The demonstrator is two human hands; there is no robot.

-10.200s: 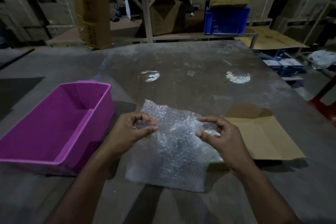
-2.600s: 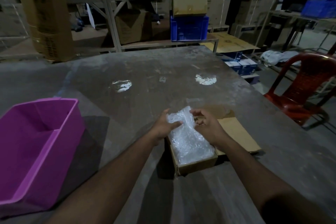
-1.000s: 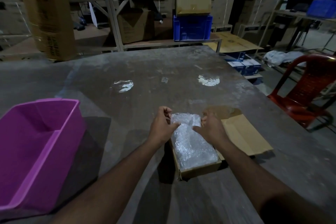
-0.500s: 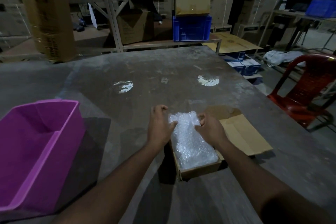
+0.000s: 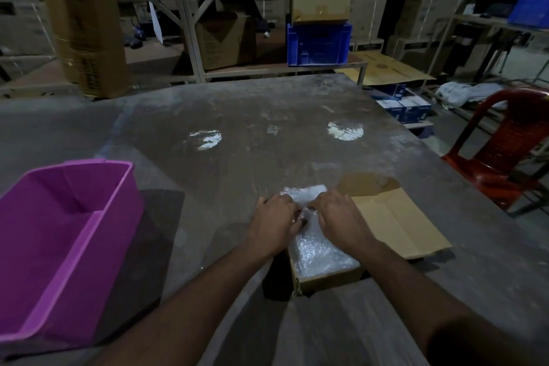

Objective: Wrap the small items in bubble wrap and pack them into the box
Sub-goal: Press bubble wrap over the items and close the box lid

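both arms outstretched, left hand (image 5: 274, 221) beside right hand (image 5: 338, 217), palms down.

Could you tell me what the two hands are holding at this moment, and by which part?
Both the left hand and the right hand grip the bubble wrap near its far end, over the cardboard box.

— Can you read anything from where I'm steering?

— Nothing. I see dark print down the tall carton (image 5: 89, 24), a round mark on the flat cardboard sheet (image 5: 386, 70) and pale labels on the small blue boxes (image 5: 402, 105) — all too blurred.
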